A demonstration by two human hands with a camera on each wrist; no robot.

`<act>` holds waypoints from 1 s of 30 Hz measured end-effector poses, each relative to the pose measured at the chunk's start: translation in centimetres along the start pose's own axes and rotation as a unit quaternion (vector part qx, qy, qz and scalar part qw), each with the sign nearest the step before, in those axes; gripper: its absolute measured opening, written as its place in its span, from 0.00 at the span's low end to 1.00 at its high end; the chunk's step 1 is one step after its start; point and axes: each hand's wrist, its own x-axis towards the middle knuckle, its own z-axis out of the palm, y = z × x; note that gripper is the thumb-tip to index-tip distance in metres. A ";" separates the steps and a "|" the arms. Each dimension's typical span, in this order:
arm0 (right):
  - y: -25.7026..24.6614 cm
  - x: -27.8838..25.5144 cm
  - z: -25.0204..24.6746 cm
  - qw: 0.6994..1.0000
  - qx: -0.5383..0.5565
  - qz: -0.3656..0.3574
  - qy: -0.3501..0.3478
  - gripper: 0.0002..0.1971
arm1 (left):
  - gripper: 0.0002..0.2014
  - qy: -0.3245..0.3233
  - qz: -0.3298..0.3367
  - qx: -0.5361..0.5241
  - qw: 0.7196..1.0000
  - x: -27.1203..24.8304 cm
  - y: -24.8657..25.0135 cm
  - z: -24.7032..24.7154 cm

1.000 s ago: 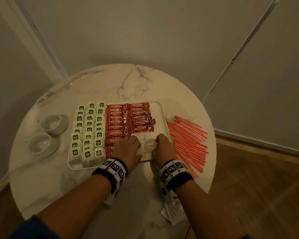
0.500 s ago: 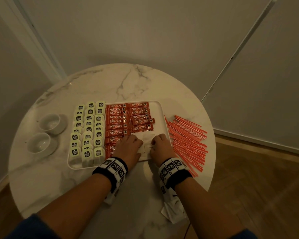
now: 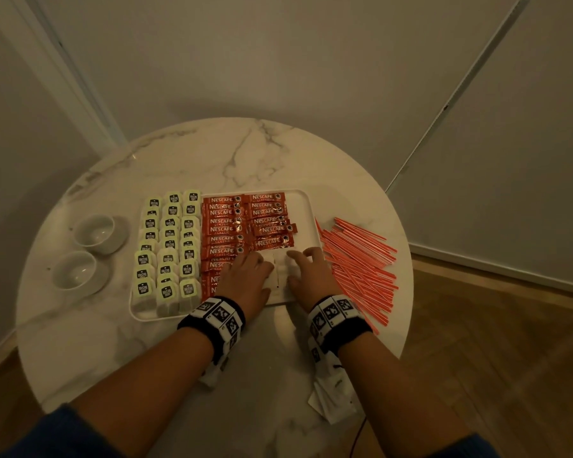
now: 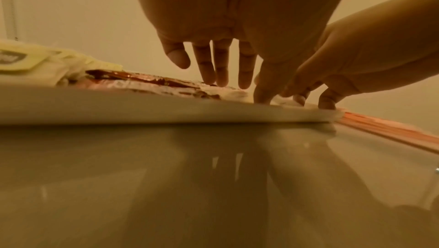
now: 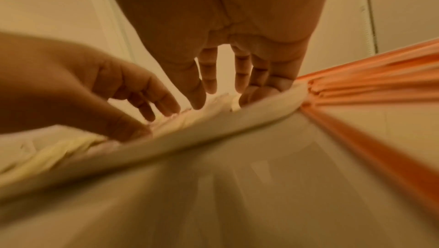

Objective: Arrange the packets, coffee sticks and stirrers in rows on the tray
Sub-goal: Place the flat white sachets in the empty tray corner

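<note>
A white rectangular tray [image 3: 306, 209] sits on the round marble table. Rows of pale green tea packets [image 3: 169, 246] fill its left part, and red coffee sticks [image 3: 225, 226] lie in two columns beside them. White packets [image 3: 280, 274] lie at the tray's near right corner. My left hand [image 3: 245, 276] and right hand [image 3: 308, 272] rest on either side of them, fingers straight and pressing down on the white packets [image 4: 237, 93]. Orange stirrers [image 3: 358, 266] lie in a loose heap on the table right of the tray. In the right wrist view my right fingers [image 5: 209, 81] touch the white packets [image 5: 213, 105].
Two small white bowls [image 3: 96, 233] [image 3: 76, 271] stand on the table left of the tray. Bare marble table [image 3: 245, 153] lies beyond the tray and in front of it. The table's edge is close behind the stirrers; wooden floor [image 3: 493, 342] lies to the right.
Both hands have shifted slightly on the white packets, the right hand's fingers spreading forward. The tray and everything else stay put.
</note>
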 end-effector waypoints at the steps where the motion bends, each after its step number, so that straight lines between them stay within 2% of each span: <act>1: 0.3 -0.3 -0.6 1.000 0.023 0.002 0.018 0.24 | 0.24 0.006 0.000 -0.002 1.000 -0.1 0.1 -0.2; 4: 1.7 -2.2 -3.1 0.993 0.099 0.011 0.061 0.20 | 0.23 0.031 0.037 -0.033 0.998 -1.0 1.1 -0.8; 6: 3.3 -4.5 -4.9 0.990 0.128 0.026 0.052 0.15 | 0.21 0.030 0.090 -0.078 0.992 -2.2 2.4 -1.0; 8: 5.1 -7.2 -5.9 0.990 0.132 0.045 0.035 0.09 | 0.21 -0.013 0.150 -0.103 0.983 -3.5 4.0 -0.7; 10: 6.7 -10.0 -5.9 0.993 0.101 0.068 0.004 0.06 | 0.23 -0.094 0.192 -0.088 0.973 -4.8 5.7 -0.1; 13: 8.3 -13.8 -4.4 0.989 0.046 0.123 -0.063 0.10 | 0.27 -0.165 0.260 -0.047 0.950 -6.1 8.3 1.0; 17: 9.1 -16.5 -1.9 0.984 0.003 0.166 -0.071 0.25 | 0.28 -0.188 0.345 0.018 0.920 -7.1 10.8 2.0; 20: 8.9 -16.9 -0.5 0.983 0.014 0.173 -0.058 0.28 | 0.32 -0.202 0.359 0.079 0.908 -8.0 11.9 2.7; 22: 8.4 -17.0 0.1 0.983 0.018 0.174 -0.049 0.27 | 0.31 -0.196 0.353 0.096 0.910 -8.4 12.0 3.0; 27: 7.2 -16.0 0.5 0.980 0.047 0.191 -0.035 0.21 | 0.27 -0.201 0.323 0.071 0.922 -8.8 10.6 2.8; 30: 6.0 -15.0 0.8 0.978 0.077 0.188 -0.038 0.15 | 0.28 -0.215 0.274 0.055 0.936 -9.2 9.9 2.8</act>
